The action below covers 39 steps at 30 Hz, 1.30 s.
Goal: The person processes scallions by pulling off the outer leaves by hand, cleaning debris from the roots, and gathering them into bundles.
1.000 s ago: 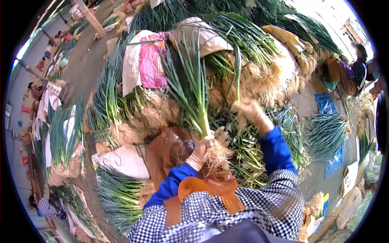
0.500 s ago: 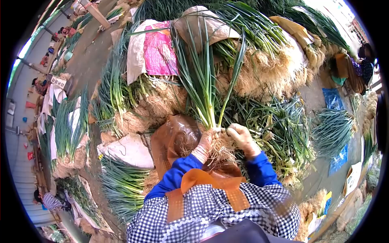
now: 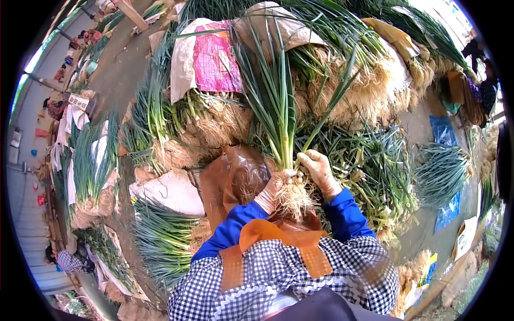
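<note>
My left hand [image 3: 272, 191] is wrapped round the lower stems of an upright bunch of green onions [image 3: 281, 125], just above its pale, stringy roots [image 3: 294, 200]. Beside it, my right hand [image 3: 317, 169] pinches the lower end of a single onion stalk [image 3: 327, 113], which leans out to the right of the bunch. Both hands are close together over my lap, where a brown apron [image 3: 235, 174] is spread. Right of my hands lies a heap of loose leaves and stalks [image 3: 369, 176].
Large rooted onion piles [image 3: 353, 101] lie ahead, partly under sacks [image 3: 217, 61]. Another bundle [image 3: 166, 241] is at the lower left, and one [image 3: 441, 174] rests on blue plastic at the right. A person [image 3: 484, 91] is at the far right; others sit at the far left.
My right hand has come down and left from over the leaf heap to the bunch, bringing the single stalk with it. My left hand keeps its hold on the bunch.
</note>
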Available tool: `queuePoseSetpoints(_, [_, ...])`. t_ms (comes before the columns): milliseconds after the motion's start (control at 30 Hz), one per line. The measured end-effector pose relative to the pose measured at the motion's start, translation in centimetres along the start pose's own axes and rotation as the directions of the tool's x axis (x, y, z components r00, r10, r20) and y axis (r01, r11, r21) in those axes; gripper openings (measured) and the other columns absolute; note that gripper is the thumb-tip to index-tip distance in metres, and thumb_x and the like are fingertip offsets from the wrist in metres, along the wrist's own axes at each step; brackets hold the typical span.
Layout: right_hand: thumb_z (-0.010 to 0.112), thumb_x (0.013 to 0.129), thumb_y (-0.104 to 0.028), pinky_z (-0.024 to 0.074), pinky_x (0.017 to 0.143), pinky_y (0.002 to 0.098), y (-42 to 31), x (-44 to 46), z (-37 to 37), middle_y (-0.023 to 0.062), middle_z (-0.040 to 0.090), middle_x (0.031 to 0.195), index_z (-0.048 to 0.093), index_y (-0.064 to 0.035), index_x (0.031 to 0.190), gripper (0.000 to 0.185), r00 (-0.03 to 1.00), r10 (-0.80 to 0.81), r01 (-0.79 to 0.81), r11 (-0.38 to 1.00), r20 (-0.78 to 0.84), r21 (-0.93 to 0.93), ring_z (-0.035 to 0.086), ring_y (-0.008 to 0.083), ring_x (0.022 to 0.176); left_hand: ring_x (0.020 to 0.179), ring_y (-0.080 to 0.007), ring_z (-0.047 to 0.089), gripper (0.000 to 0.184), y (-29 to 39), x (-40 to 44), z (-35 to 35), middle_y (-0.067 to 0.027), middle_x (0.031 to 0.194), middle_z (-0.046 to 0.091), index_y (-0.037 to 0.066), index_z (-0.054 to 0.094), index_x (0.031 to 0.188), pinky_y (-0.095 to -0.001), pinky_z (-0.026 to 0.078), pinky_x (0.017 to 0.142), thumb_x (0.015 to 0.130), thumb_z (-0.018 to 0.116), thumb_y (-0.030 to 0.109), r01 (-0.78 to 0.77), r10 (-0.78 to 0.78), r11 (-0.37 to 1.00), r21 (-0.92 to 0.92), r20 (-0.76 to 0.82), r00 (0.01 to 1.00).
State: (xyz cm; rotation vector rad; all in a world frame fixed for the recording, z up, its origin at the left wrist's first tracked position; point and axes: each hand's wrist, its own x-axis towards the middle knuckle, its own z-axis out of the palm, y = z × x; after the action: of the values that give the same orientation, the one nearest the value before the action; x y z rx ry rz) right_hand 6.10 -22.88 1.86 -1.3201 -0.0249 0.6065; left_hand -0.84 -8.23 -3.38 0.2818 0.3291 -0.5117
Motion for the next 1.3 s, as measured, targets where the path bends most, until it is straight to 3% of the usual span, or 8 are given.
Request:
queuePoseSetpoints(267, [0.058,0.089,-0.025,0.0423,0.045,0.0248,2.7,2.6,0.8,0.0036,0.059,0.06,0.061,-0.0032,0.081,0.023,0.992,-0.087,0.088,0.996,-0.094,0.007,0.054,0.0122,0.05,0.068,-0.024,0.063,0.021,-0.2,0.1,-0.8,-0.0126,0.081,0.063,-0.002,0.057,0.095,-0.0357,0.056,0.063,0.078,0.063,0.01,-0.097,0.178,0.945,0.313,-0.242,0.954])
queuePoseSetpoints(333, [0.06,0.086,-0.026,0.0421,0.044,0.029,3.0,2.3,0.6,0.0068,0.053,0.052,0.06,-0.0064,0.07,0.026,0.89,-0.449,0.239,0.611,-0.082,-0.755,0.054,0.0182,0.047,0.067,-0.024,0.063,0.021,-0.7,0.2,-0.5,-0.0121,0.08,0.063,-0.002,0.057,0.095,-0.0354,0.056,0.062,0.079,0.062,0.011,-0.126,0.182,0.967,0.221,-0.257,0.949])
queuePoseSetpoints(533, [0.06,0.08,-0.038,0.0344,0.039,0.0308,-0.1,-1.7,0.1,0.0016,0.041,0.042,0.034,-0.0167,0.045,0.048,0.666,-0.561,0.305,-0.397,0.492,-0.866,0.043,0.016,0.036,0.069,-0.0235,0.062,0.021,-0.1,1.4,-5.4,-0.0112,0.081,0.063,-0.002,0.058,0.097,-0.035,0.055,0.062,0.082,0.058,0.013,-0.138,0.195,0.963,0.229,-0.245,0.95])
queuePoseSetpoints(633, [0.066,0.078,-0.024,0.0367,0.04,0.0335,-1.7,-5.0,-1.0,0.0034,0.046,0.044,0.046,-0.0133,0.046,0.039,0.582,-0.53,0.791,0.193,0.617,-0.581,0.044,0.0177,0.038,0.069,-0.0212,0.061,0.02,0.7,0.4,-1.6,-0.0109,0.079,0.06,-0.001,0.057,0.093,-0.0323,0.053,0.061,0.081,0.06,0.015,-0.004,-0.006,0.996,-0.085,-0.126,0.992])
queuePoseSetpoints(767, [0.069,0.077,-0.031,0.0516,0.065,0.0358,-1.6,-1.6,-6.0,0.015,0.063,0.072,0.063,-0.0041,0.082,0.028,0.989,-0.147,0.005,0.126,-0.014,-0.992,0.063,0.0256,0.067,0.067,-0.0223,0.061,0.023,1.1,-0.1,-0.6,-0.0116,0.081,0.06,-0.001,0.057,0.095,-0.0341,0.054,0.062,0.082,0.06,0.017,0.004,-0.005,1.0,-0.025,-0.069,0.998])
queuePoseSetpoints(867, [0.059,0.087,-0.03,0.0485,0.059,0.0293,0.6,1.0,-2.3,0.0001,0.06,0.07,0.059,-0.0013,0.1,0.032,0.99,-0.101,0.125,0.953,0.099,-0.276,0.059,0.0146,0.063,0.068,-0.0216,0.061,0.023,0.6,-0.1,0.2,-0.0121,0.082,0.061,-0.002,0.056,0.096,-0.032,0.054,0.061,0.082,0.059,0.017,-0.043,0.039,0.999,-0.032,-0.101,0.994])
queuePoseSetpoints(1067, [0.058,0.089,-0.021,0.0298,0.043,0.0164,3.2,5.5,0.7,-0.0053,0.05,0.063,0.057,-0.0061,0.085,0.016,0.992,0.009,-0.034,0.981,0.126,0.192,0.038,0.0023,0.047,0.064,-0.0202,0.061,0.023,0.9,-0.6,-0.5,-0.0104,0.079,0.062,-0.007,0.059,0.098,-0.0295,0.053,0.062,0.082,0.059,0.009,-0.126,0.149,0.985,0.119,-0.213,0.966])
queuePoseSetpoints(1300, [0.052,0.088,-0.03,0.0487,0.07,0.0316,4.1,3.4,0.5,0.0024,0.064,0.09,0.06,-0.005,0.101,0.029,0.967,0.121,-0.162,0.972,0.225,0.172,0.061,0.0164,0.079,0.063,-0.0193,0.06,0.018,0.6,-1.3,0.6,-0.0084,0.075,0.06,-0.003,0.058,0.095,-0.0305,0.052,0.056,0.081,0.059,0.009,-0.112,0.122,0.991,0.074,-0.149,0.981])
